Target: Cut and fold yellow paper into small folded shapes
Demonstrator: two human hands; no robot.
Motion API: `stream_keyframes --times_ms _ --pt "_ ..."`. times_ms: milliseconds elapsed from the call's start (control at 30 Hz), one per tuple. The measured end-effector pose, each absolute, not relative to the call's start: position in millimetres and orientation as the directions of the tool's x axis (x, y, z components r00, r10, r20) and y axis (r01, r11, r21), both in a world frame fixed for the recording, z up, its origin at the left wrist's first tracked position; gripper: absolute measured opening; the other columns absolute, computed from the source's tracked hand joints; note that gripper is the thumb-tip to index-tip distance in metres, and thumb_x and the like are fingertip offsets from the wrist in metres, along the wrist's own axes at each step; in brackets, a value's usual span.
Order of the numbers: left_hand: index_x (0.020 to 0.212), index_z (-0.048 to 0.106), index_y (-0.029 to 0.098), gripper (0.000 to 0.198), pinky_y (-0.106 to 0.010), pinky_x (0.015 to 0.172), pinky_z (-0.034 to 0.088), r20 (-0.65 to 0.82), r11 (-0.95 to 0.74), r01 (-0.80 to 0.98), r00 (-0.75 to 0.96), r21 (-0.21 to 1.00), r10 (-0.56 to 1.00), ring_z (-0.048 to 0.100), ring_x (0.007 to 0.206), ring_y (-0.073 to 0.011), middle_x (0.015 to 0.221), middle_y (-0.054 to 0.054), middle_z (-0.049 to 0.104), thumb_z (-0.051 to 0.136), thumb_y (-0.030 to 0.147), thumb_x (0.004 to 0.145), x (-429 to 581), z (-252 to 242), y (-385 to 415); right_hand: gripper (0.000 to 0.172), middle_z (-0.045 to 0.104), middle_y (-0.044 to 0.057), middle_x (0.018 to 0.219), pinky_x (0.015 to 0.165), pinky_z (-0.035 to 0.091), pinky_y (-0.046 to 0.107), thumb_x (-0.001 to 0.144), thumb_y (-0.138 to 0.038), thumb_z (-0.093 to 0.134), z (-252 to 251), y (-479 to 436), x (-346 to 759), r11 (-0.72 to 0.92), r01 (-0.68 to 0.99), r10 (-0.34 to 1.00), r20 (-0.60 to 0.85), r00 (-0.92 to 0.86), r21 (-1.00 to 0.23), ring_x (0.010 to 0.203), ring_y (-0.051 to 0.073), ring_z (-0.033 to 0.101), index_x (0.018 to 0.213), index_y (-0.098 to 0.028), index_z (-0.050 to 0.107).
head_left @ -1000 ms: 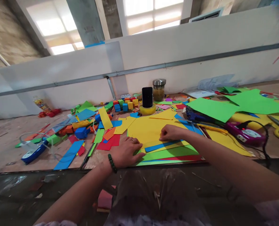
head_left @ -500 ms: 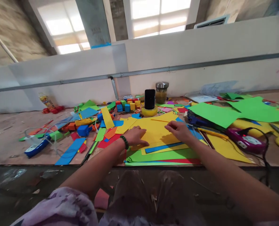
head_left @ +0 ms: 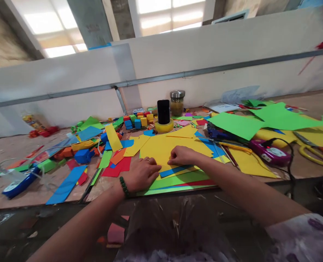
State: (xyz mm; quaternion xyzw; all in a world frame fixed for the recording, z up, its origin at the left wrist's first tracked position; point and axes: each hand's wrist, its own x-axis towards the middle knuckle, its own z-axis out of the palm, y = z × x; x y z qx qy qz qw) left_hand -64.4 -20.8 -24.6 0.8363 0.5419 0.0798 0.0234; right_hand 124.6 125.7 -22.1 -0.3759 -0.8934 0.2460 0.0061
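A large yellow paper sheet (head_left: 172,145) lies on top of a stack of green (head_left: 178,180), blue and red sheets at the table's near edge. My left hand (head_left: 141,174), with a ring and a green bead bracelet, lies flat on the stack's left corner, fingers stretched onto the yellow sheet's near edge. My right hand (head_left: 182,155) is curled, fingertips pinched on that same near edge, close to my left fingertips. A blue strip (head_left: 175,170) pokes out just under the yellow sheet.
A black phone (head_left: 163,111) stands on a yellow tape roll (head_left: 164,126), a jar (head_left: 177,103) behind it. Foam blocks (head_left: 136,120) and paper scraps cover the left. Green sheets (head_left: 238,123), a purple glue gun (head_left: 269,153) and yellow scissors (head_left: 316,154) lie at the right.
Half a second ago both hands were farther out on the yellow sheet; now they have drawn back together to its near edge. The view has also shifted.
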Motion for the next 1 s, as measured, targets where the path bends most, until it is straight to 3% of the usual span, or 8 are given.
stream_keyframes --times_ms 167,300,367,500,633,800,900,1000 --pt "0.109 0.069 0.022 0.029 -0.035 0.090 0.042 0.113 -0.346 0.912 0.329 0.220 0.938 0.057 0.102 -0.0220 0.106 -0.008 0.064 0.045 0.030 0.095 -82.2 -23.0 -34.9 0.030 0.058 0.000 0.051 0.051 0.030 0.027 0.067 -0.045 0.068 -16.5 142.7 153.7 0.570 0.707 0.674 -0.253 -0.694 -0.419 0.051 0.014 0.048 0.060 -0.016 0.069" --pt "0.095 0.073 0.019 0.024 -0.038 0.090 0.042 0.072 -0.250 0.956 0.242 0.153 0.968 0.060 0.096 -0.0232 0.097 -0.007 0.069 0.052 0.029 0.092 -78.1 -15.3 -29.2 0.036 0.055 -0.001 0.053 0.051 0.029 0.026 0.068 -0.052 0.066 -19.5 140.4 172.0 0.611 0.652 0.657 -0.172 -0.734 -0.449 0.052 0.013 0.046 0.061 -0.016 0.067" --pt "0.102 0.072 0.020 0.026 -0.040 0.093 0.042 0.095 -0.242 0.963 0.232 0.120 0.968 0.060 0.101 -0.0247 0.105 -0.008 0.069 0.053 0.035 0.091 -69.7 -11.9 -15.7 0.041 0.056 -0.001 0.056 0.051 0.031 0.025 0.072 -0.056 0.061 -21.1 132.7 176.0 0.627 0.617 0.655 -0.107 -0.748 -0.475 0.054 0.012 0.046 0.064 -0.016 0.066" --pt "0.134 0.054 0.019 0.057 -0.044 0.102 0.038 0.089 -0.274 0.959 0.268 0.072 0.959 0.048 0.126 -0.0324 0.139 -0.015 0.051 0.056 0.051 0.087 -50.9 -10.9 18.6 0.048 0.062 0.001 0.068 0.056 0.038 0.024 0.084 -0.059 0.043 -18.4 115.3 194.6 0.598 0.635 0.753 0.070 -0.654 -0.489 0.061 0.013 0.051 0.079 -0.016 0.066" --pt "0.140 0.045 0.012 0.079 -0.046 0.097 0.040 -0.030 -0.249 0.964 0.253 0.095 0.967 0.052 0.119 -0.0369 0.132 -0.022 0.054 0.059 0.061 0.080 -44.4 -15.3 44.4 0.044 0.068 0.005 0.085 0.064 0.043 0.025 0.090 -0.052 0.038 -2.7 110.6 251.3 0.477 0.771 0.879 0.215 -0.426 -0.422 0.073 0.016 0.058 0.095 -0.017 0.065" --pt "0.123 0.056 0.015 0.084 -0.033 0.071 0.043 -0.135 -0.157 0.945 0.202 0.286 0.970 0.059 0.093 -0.0295 0.104 -0.013 0.063 0.070 0.068 0.059 -50.9 -19.3 64.3 0.032 0.070 0.012 0.095 0.069 0.043 0.031 0.088 -0.037 0.047 14.9 125.8 326.1 0.266 0.938 0.946 0.247 -0.210 -0.223 0.084 0.023 0.062 0.099 -0.016 0.068" --pt "0.097 0.061 0.015 0.070 -0.027 0.059 0.035 -0.160 -0.115 0.905 0.195 0.411 0.968 0.054 0.077 -0.0214 0.087 -0.005 0.060 0.075 0.065 0.050 -51.9 -21.5 68.8 0.029 0.069 0.014 0.100 0.075 0.042 0.033 0.084 -0.030 0.052 10.1 142.3 337.1 0.275 0.959 0.948 0.187 -0.258 -0.070 0.095 0.027 0.061 0.102 -0.018 0.071" --pt "0.069 0.053 0.017 0.054 -0.025 0.053 0.026 -0.172 -0.112 0.877 0.215 0.467 0.961 0.044 0.063 -0.0140 0.067 0.002 0.049 0.074 0.063 0.051 -52.9 -20.2 66.6 0.032 0.067 0.018 0.103 0.077 0.042 0.036 0.079 -0.024 0.055 0.0 155.0 329.2 0.296 0.953 0.942 0.143 -0.302 0.063 0.101 0.031 0.059 0.106 -0.017 0.072"
